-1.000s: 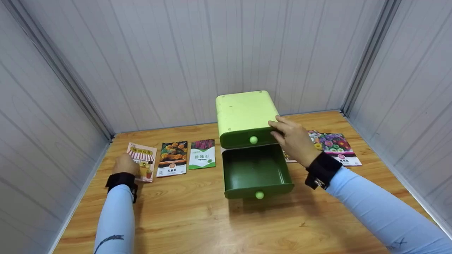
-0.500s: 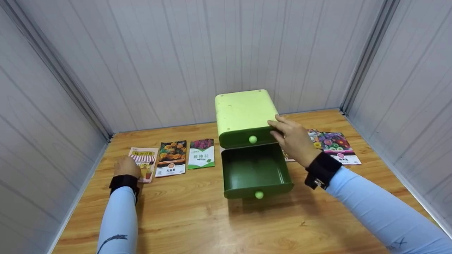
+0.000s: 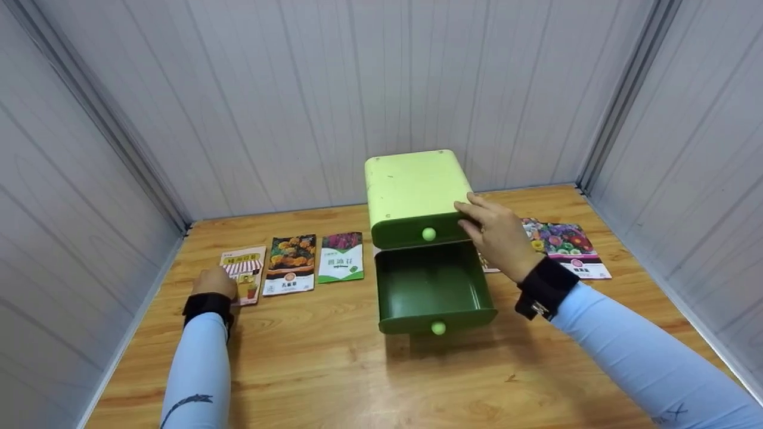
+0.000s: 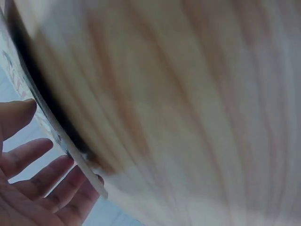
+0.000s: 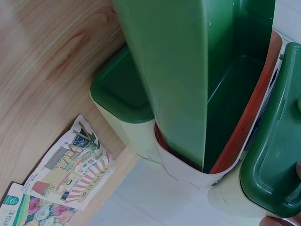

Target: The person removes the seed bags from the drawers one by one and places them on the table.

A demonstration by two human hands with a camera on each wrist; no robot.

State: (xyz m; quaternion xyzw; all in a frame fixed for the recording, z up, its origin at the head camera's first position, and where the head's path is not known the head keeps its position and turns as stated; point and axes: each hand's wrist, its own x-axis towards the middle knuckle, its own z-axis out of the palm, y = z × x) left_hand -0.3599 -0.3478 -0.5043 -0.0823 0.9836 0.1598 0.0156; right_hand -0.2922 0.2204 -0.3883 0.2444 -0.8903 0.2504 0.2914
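At the left, my left hand [image 3: 214, 282] is at the left edge of a pink seed packet [image 3: 249, 262] with a striped awning printed on it. In the left wrist view, the loosely bent fingers [image 4: 30, 153] and thumb meet the packet's thin edge, which stands slightly off the wood. My right hand [image 3: 498, 236] holds the front right corner of a light green drawer box [image 3: 417, 182], fingers over the top edge and thumb on the front. Its top drawer is shut; the dark green drawer [image 3: 432, 283] below is pulled out and empty. Another drawer front [image 5: 123, 87] sits shut beneath it.
Beside the pink packet lie a marigold seed packet [image 3: 290, 265] and a green-and-white seed packet [image 3: 341, 256]. Right of the drawer box are more packets, one with mixed flowers [image 3: 569, 247], partly behind my right hand. Panel walls [image 3: 381, 89] enclose the wooden table [image 3: 334, 369].
The pink packet has shifted slightly right and turned a little, with my left hand moving at its edge. My right hand and the drawer box have stayed in place.
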